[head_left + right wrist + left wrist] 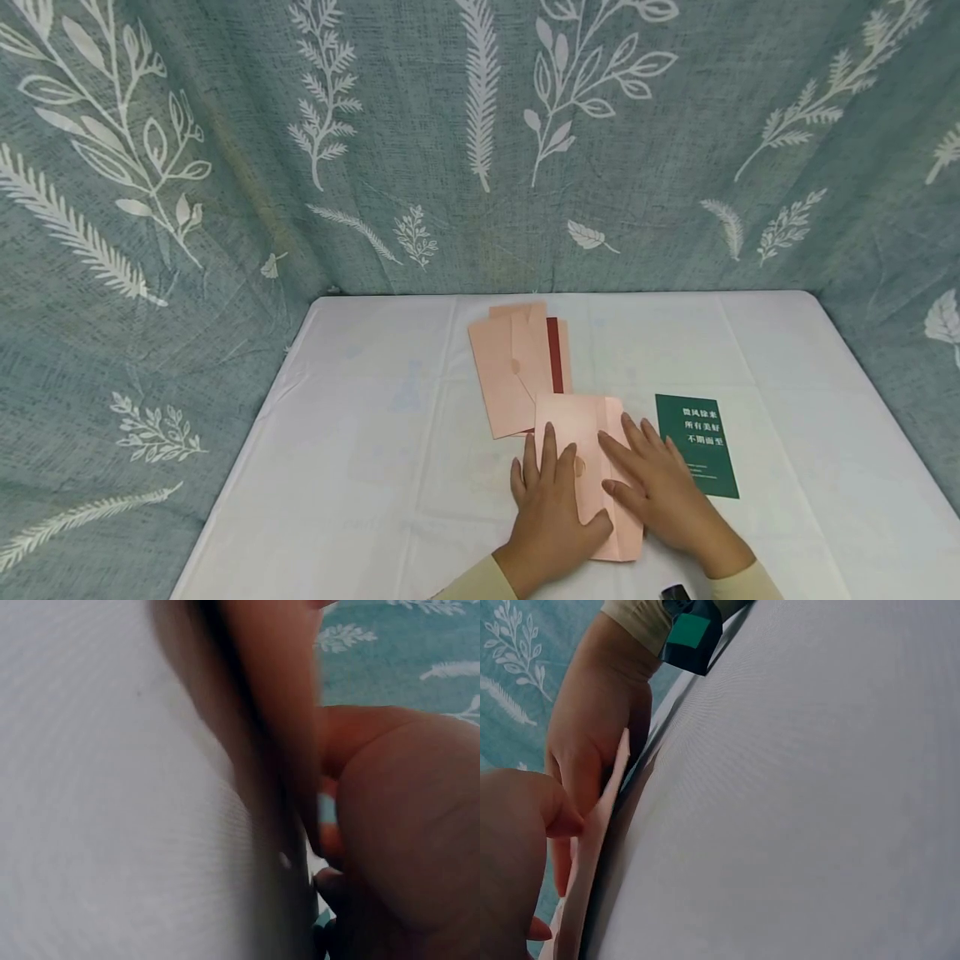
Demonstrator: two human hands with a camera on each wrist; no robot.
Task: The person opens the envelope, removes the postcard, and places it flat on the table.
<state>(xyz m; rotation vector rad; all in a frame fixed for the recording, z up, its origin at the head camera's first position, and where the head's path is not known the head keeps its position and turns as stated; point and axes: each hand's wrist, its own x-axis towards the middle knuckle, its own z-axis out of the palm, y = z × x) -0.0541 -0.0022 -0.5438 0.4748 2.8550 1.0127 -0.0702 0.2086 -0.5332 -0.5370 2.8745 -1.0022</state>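
Observation:
A pale pink envelope (562, 414) lies upright on the white table, with a small round seal near its middle and a folded strip along its right side. My left hand (551, 521) rests on its left part, fingers spread, thumb across the lower middle. From the right, my right hand (667, 500) touches the folded strip with extended fingertips. In the left wrist view, the envelope (592, 847) appears edge-on between the left hand (514, 847) and right hand (592, 712). The right wrist view shows the right hand (412, 825) close up beside the blurred envelope (274, 682).
More pink envelopes (495, 375) overlap behind the worked one, with a dark red strip (556, 354) showing among them. A green card (716, 475) with white writing lies right of the right hand. A black device (694, 637) sits at the right wrist. A leaf-patterned curtain (450, 150) hangs behind the table.

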